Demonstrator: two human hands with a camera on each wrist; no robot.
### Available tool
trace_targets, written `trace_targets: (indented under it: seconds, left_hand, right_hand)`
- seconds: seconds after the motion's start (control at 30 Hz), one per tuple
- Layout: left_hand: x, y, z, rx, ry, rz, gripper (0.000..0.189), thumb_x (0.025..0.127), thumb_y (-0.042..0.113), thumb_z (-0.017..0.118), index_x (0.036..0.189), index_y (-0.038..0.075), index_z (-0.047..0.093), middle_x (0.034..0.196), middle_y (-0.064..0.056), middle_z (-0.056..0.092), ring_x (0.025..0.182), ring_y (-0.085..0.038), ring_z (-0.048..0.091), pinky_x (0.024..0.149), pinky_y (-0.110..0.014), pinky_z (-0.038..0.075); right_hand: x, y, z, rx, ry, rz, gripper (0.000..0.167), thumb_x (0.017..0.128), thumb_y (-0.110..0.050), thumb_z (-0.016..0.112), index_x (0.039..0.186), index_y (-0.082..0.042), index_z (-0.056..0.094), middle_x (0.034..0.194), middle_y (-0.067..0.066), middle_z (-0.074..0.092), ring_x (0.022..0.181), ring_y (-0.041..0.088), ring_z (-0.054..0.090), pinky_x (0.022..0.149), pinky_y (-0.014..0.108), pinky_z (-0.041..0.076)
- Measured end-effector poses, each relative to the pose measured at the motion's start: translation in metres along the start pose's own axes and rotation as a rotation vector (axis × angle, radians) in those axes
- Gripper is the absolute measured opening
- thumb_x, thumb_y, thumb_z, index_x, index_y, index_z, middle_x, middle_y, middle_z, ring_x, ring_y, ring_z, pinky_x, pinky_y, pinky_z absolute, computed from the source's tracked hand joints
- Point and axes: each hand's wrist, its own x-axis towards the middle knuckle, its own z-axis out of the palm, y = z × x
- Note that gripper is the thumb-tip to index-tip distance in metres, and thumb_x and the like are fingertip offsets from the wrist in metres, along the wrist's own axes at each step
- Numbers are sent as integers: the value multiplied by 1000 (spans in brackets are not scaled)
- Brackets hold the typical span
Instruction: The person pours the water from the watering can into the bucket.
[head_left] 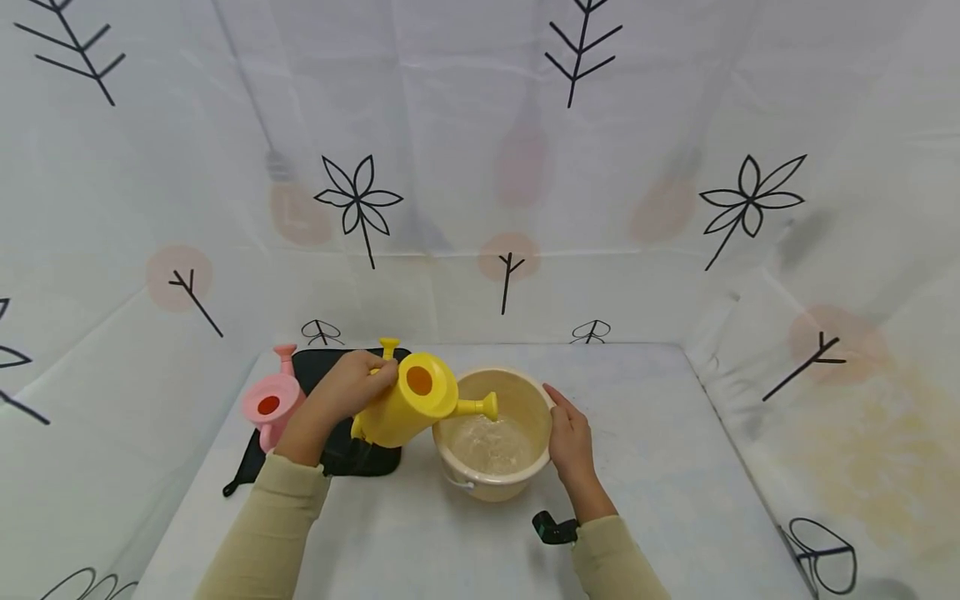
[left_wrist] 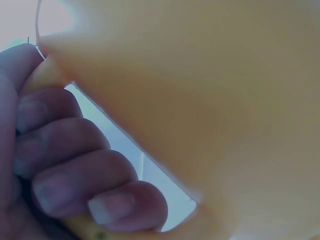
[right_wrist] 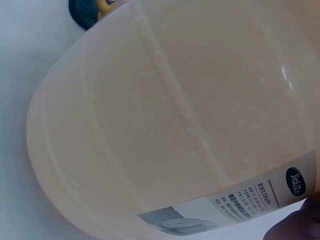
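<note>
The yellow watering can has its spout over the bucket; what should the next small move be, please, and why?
Probably tip the yellow watering can a little further with the left hand: its spout lies over the bucket, which the right hand holds, and water sits inside.

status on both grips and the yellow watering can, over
Left grip holding watering can. Can tilted, spout over bucket. Right grip touching bucket. Nothing blocking spout.

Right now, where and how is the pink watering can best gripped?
The pink watering can is probably best gripped by its handle, from the near side: the handle faces the person, the spout points away, and the left forearm crowds its right.
</note>
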Motion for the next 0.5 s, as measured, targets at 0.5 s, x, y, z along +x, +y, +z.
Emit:
trace_targets:
  seconds: [0.5]
  left_hand:
    - [4,13,-1,59,-36,-55,45,93,42,46,61,10,54,66,-6,52,66,-22,54,57,-30,43]
  right_hand:
    - [-1,-2,0,-13,-14,25,49,99,-25,24,141,-24,50,146,3,49,126,21,53,96,41,49]
